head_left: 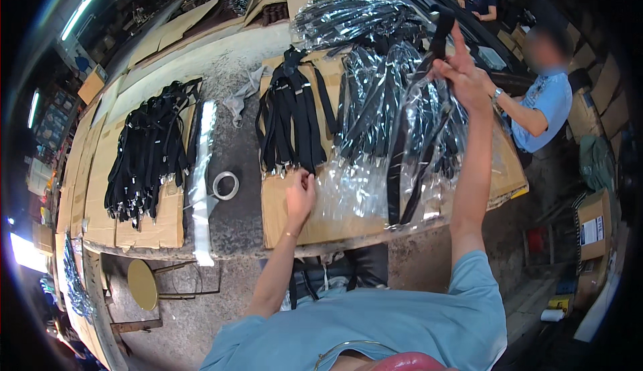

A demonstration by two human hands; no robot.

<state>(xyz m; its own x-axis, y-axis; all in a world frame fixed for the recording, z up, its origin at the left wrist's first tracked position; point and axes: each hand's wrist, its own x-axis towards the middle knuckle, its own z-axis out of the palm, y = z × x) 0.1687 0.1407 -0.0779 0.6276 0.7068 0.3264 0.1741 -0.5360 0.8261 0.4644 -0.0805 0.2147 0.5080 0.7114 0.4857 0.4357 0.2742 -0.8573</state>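
Note:
My right hand (467, 83) is raised at the right with the index finger stretched up and the other fingers closed on a pair of black suspenders (440, 34). The straps hang down inside a clear plastic sleeve (418, 163) over the packed ones. My left hand (300, 197) is lower down, its fingers curled together by the metal clips of a loose bunch of black suspenders (289, 113). What those fingers pinch, if anything, is too small to tell. Empty-looking clear sleeves (355, 187) lie between the hands on cardboard (288, 223).
Another bunch of black suspenders (144, 150) lies on cardboard at the left. Beside it are a clear plastic strip (203, 190), a tape roll (226, 185) and a grey rag (238, 103). Wrapped bundles (358, 19) are piled behind. A person in blue (546, 106) stands at the right.

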